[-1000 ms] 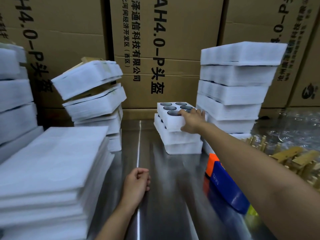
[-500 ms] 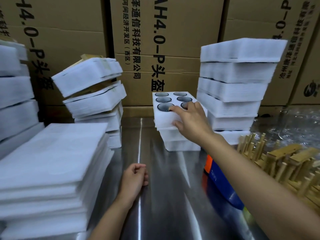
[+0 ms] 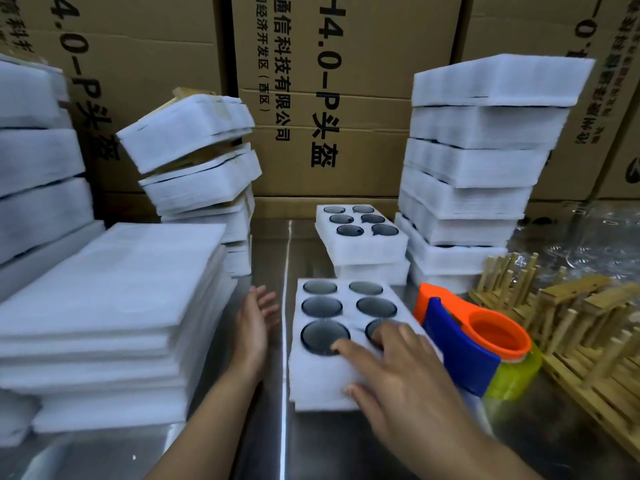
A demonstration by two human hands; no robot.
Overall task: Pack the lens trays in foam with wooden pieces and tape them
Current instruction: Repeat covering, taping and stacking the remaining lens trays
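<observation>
1. Steel tabletop (image 3: 318,445) bears the lens tray (image 3: 329,379). The right hand (image 3: 398,372) lies flat on its near right corner, fingers spread, clasping nothing.
2. Left of the tray, the left hand (image 3: 256,327) stands open-palmed, just apart from it.
3. Right of the grip sits a tape dispenser (image 3: 460,344), with wooden pieces (image 3: 571,323) beyond.
4. Behind are stacked trays (image 3: 360,244); far left, foam sheets (image 3: 104,289).
5. The tray is white foam with six round wells holding dark lenses.

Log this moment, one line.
right hand: rests on front lens tray | left hand: open beside it | tape dispenser: right of tray
</observation>
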